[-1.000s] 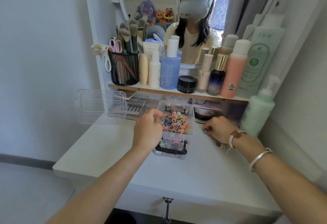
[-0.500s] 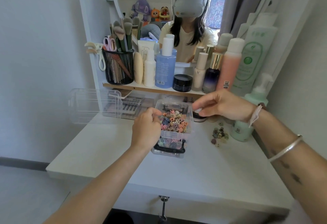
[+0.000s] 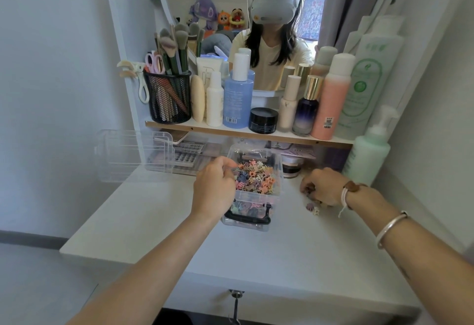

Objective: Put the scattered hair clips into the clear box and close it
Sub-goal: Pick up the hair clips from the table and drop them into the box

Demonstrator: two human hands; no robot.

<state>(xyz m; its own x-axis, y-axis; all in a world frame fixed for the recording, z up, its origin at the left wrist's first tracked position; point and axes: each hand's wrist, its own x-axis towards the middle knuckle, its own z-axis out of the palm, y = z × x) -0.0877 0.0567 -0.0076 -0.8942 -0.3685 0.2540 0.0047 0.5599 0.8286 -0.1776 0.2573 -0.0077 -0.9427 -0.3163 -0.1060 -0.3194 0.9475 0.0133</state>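
The clear box (image 3: 256, 197) stands open on the white table, heaped with small pastel hair clips (image 3: 254, 177); a black handle (image 3: 247, 220) hangs on its near side. My left hand (image 3: 214, 187) grips the box's left rim, fingers curled at the edge. My right hand (image 3: 322, 186) is down on the table to the right of the box, with its fingers curled over a small pile of scattered hair clips (image 3: 313, 208). A dark clip shows at its fingertips. Two or three loose clips lie just in front of that hand; the hand hides the others.
A clear plastic lid-like piece (image 3: 133, 155) sits at the table's back left. A shelf (image 3: 246, 133) just above the box carries bottles, a black jar and a mesh brush cup (image 3: 168, 99). A green pump bottle (image 3: 365, 155) stands at the right, beside my right hand.
My right hand was raised over the box half a second ago; it has come back down to the right onto the scattered clips. The left hand has stayed on the box.
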